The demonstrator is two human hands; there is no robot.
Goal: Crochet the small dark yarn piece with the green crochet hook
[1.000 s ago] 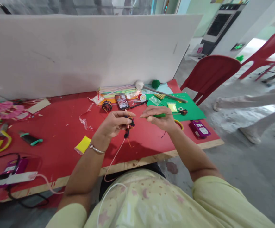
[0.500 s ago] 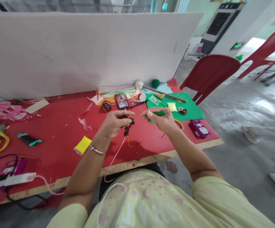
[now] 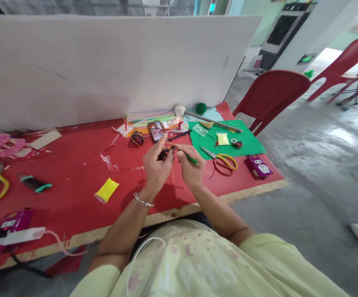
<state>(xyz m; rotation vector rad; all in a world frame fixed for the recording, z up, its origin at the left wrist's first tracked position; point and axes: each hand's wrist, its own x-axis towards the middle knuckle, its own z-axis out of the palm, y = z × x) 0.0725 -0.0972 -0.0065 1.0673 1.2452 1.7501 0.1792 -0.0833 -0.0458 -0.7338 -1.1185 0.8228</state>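
Note:
My left hand (image 3: 156, 167) pinches a small crocheted piece (image 3: 164, 154) of dark, multicoloured yarn, largely hidden behind the fingers. A loose orange strand hangs below it. Close on the right, my right hand (image 3: 191, 172) is closed around a crochet hook (image 3: 191, 159) with a green handle. Its tip end meets the crocheted piece between the two hands. Behind my left hand lies a ball of dark and orange yarn (image 3: 137, 139). Scissors (image 3: 224, 163) with red and yellow handles rest to the right of my right hand.
A phone (image 3: 156, 131), a thread spool (image 3: 183, 126) and a grey stick (image 3: 214, 120) lie toward the white board (image 3: 104, 66). On the green sheet (image 3: 249, 144) is a pale yellow packet (image 3: 222, 139). A yellow packet (image 3: 107, 189) and a purple box (image 3: 258, 167) flank my arms.
My right hand has moved left with the hook, drawing in beside my left hand, which has turned upward around the crocheted piece. The scissors, mostly covered before, now show.

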